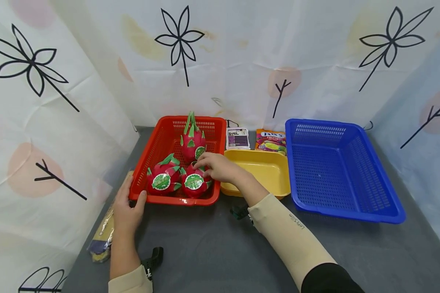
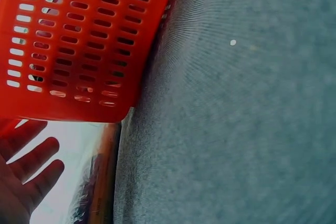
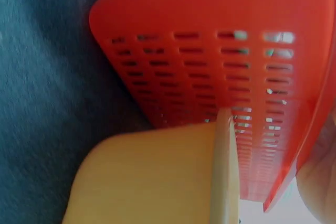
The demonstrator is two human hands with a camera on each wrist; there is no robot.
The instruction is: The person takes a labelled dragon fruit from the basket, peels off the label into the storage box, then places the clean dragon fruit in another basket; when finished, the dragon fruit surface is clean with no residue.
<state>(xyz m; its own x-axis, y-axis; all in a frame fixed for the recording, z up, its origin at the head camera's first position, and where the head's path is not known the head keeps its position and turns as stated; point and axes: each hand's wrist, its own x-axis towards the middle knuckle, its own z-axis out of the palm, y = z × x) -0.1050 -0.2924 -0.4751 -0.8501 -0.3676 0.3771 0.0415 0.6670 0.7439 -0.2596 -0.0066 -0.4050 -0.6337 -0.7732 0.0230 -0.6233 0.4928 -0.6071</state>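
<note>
Three pink dragon fruits with green-tipped scales and round green labels lie in a red basket [image 1: 196, 201]: a back one [image 1: 190, 142], a front-left one [image 1: 168, 173] and a front-right one [image 1: 190, 188]. My right hand [image 1: 220, 167] reaches over the basket's right wall, its curled fingers and thumb pinching the upper right end of the front-right fruit. Only part of that hand shows at the right wrist view's edge. My left hand [image 1: 127, 209] rests at the basket's front-left corner, thumb apart. In the left wrist view its fingers [image 2: 39, 158] are spread and fairly straight beside the basket wall.
Against the red basket's right side stands a yellow tub [image 1: 275, 171]. Behind it lie a purple-and-white packet [image 1: 237, 138] and a Fox's candy bag [image 1: 270, 140]. A blue basket [image 1: 337, 171] sits on the right. A yellowish plastic package [image 1: 104, 236] lies along the table's left edge.
</note>
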